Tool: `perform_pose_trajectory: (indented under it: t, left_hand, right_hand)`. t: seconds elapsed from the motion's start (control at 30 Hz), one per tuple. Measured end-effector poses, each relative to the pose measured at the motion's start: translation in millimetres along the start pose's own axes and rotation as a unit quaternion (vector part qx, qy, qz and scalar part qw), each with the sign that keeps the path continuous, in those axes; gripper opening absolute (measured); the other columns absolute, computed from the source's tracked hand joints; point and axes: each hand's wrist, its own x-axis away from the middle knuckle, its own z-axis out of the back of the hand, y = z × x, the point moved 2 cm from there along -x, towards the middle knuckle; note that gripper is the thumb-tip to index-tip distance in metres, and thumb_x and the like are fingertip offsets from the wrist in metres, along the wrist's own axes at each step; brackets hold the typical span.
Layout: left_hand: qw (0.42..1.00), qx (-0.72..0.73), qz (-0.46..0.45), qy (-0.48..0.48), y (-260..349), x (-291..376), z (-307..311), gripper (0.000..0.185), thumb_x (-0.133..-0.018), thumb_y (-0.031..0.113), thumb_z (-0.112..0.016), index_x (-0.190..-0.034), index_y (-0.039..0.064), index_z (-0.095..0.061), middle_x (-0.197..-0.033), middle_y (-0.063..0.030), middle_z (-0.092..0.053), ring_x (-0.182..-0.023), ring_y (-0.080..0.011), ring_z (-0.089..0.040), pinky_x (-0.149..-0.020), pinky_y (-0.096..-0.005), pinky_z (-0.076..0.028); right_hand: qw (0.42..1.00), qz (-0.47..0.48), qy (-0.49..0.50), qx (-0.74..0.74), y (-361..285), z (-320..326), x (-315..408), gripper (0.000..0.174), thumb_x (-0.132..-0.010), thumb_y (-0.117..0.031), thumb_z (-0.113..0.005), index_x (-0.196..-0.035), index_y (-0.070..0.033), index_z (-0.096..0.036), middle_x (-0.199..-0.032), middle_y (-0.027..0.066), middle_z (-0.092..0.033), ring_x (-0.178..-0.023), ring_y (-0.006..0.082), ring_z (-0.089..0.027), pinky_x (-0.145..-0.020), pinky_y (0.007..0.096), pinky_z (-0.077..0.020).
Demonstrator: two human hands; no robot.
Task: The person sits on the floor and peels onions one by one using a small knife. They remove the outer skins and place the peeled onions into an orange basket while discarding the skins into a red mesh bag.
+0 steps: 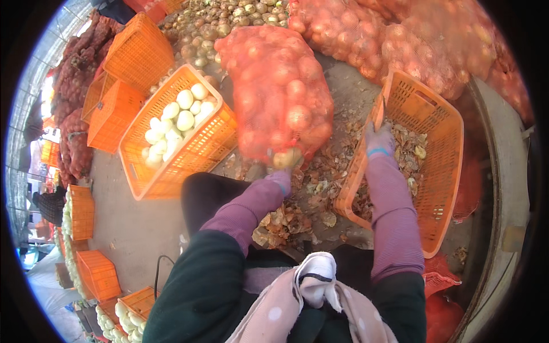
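My left hand [281,179], in a pale purple glove, holds an unpeeled onion [288,157] in front of a full red mesh sack of onions [279,90]. The glove hides part of that onion's lower side. My right hand [380,139], gloved likewise, is closed at the left side wall of an orange plastic crate [441,171]. A thin dark tool [384,108], perhaps a knife, sticks up from this hand; its handle is hidden. Dry onion skins [409,150] lie inside the crate, beneath and beside the right hand.
Peeled white onions [171,124] partly fill another orange crate [201,148] at the left. Loose skins [287,225] litter the concrete floor. More mesh sacks [429,47] and loose onions [231,17] lie farther off. Stacked orange crates [139,51] stand at upper left; a curved pale edge [502,171] bounds the right.
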Motion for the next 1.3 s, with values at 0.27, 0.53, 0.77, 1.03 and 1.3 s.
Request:
perform_pose_trajectory:
  t: [0.27, 0.53, 0.77, 1.03, 1.3]
  left_hand:
    - [0.958, -0.034, -0.264, -0.110, -4, 43, 119, 0.045, -0.086, 0.027, -0.059, -0.127, 0.011, -0.053, -0.115, -0.0185, -0.062, -0.109, -0.0343, -0.061, -0.088, -0.0458, -0.050]
    - [0.934, 0.100, -0.249, 0.234, -57, 72, 191, 0.042, -0.085, 0.030, -0.063, -0.118, 0.007, -0.053, -0.093, -0.0124, -0.061, -0.089, -0.0327, -0.062, -0.073, -0.0448, -0.051]
    - [0.955, 0.114, -0.195, 0.193, -93, 70, 206, 0.055, -0.084, 0.030, -0.063, -0.127, 0.001, -0.046, -0.113, -0.0175, -0.058, -0.103, -0.0327, -0.059, -0.081, -0.0453, -0.050]
    - [0.944, 0.128, -0.227, 0.204, -88, 72, 201, 0.051, -0.082, 0.029, -0.065, -0.122, 0.001, -0.049, -0.110, -0.0180, -0.059, -0.101, -0.0329, -0.059, -0.084, -0.0461, -0.048]
    - [0.931, 0.117, -0.251, 0.238, -73, 75, 187, 0.040, -0.082, 0.028, -0.064, -0.115, 0.006, -0.055, -0.095, -0.0153, -0.062, -0.085, -0.0336, -0.063, -0.072, -0.0445, -0.051]
  right_hand:
    - [0.945, -0.014, -0.200, -0.260, -33, 8, 58, 0.037, -0.097, -0.027, -0.050, -0.126, -0.005, -0.047, -0.082, 0.0123, -0.063, -0.068, 0.0234, -0.063, -0.059, 0.0376, -0.0523]
    - [0.921, 0.064, -0.382, -0.031, -202, -126, 8, 0.035, -0.096, -0.031, -0.051, -0.112, -0.003, -0.061, -0.078, 0.0125, -0.065, -0.065, 0.0271, -0.064, -0.054, 0.0419, -0.0484]
    - [0.958, 0.105, -0.252, -0.090, -345, -231, -117, 0.025, -0.096, -0.024, -0.045, -0.105, -0.003, -0.054, -0.065, 0.0151, -0.056, -0.047, 0.0275, -0.054, -0.040, 0.0404, -0.0396]
    - [0.912, -0.039, -0.404, 0.069, -303, -222, -101, 0.028, -0.095, -0.024, -0.047, -0.107, 0.000, -0.057, -0.066, 0.0179, -0.058, -0.053, 0.0308, -0.057, -0.046, 0.0471, -0.0436]
    - [0.900, 0.103, -0.406, 0.121, -157, -183, 13, 0.033, -0.093, -0.025, -0.048, -0.107, 0.002, -0.060, -0.083, 0.0204, -0.063, -0.076, 0.0329, -0.064, -0.065, 0.0464, -0.0500]
